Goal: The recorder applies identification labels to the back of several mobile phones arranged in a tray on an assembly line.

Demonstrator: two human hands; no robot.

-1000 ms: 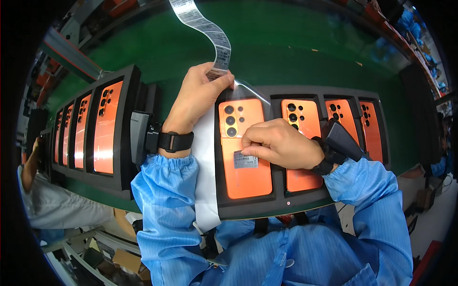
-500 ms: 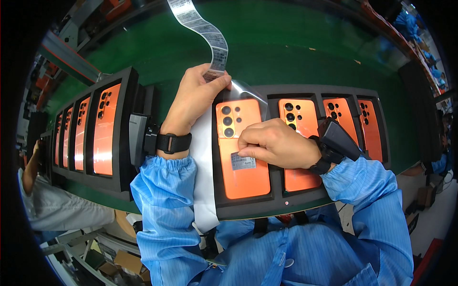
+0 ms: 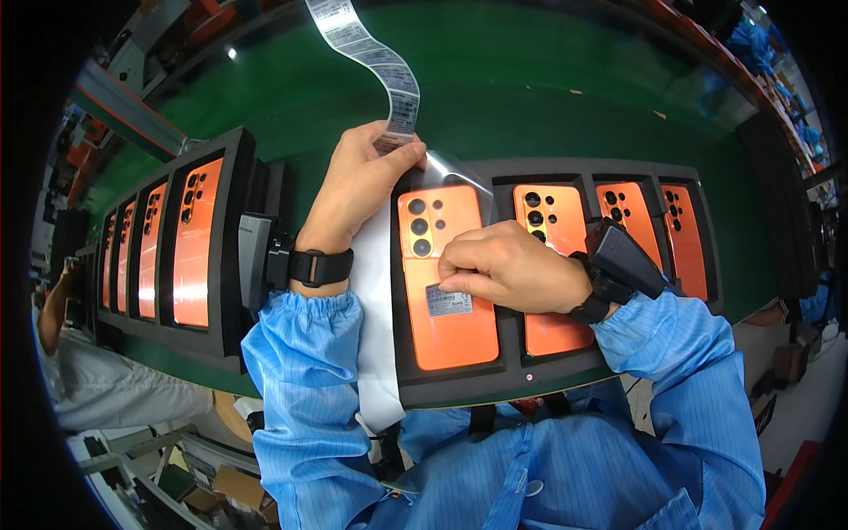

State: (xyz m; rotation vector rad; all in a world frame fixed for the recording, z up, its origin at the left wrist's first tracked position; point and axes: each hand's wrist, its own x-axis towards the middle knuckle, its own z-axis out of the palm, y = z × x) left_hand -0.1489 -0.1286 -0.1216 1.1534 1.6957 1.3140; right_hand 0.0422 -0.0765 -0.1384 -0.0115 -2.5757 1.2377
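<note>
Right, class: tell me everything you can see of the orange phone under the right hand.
The orange phone lies back up in a cutout of a black, foam-like tray. Near its far end, the smooth, shiny back has three large dark lenses in a column and two smaller ones beside them. The right hand hides part of its right edge, pinching a silvery label at mid-back.
</note>
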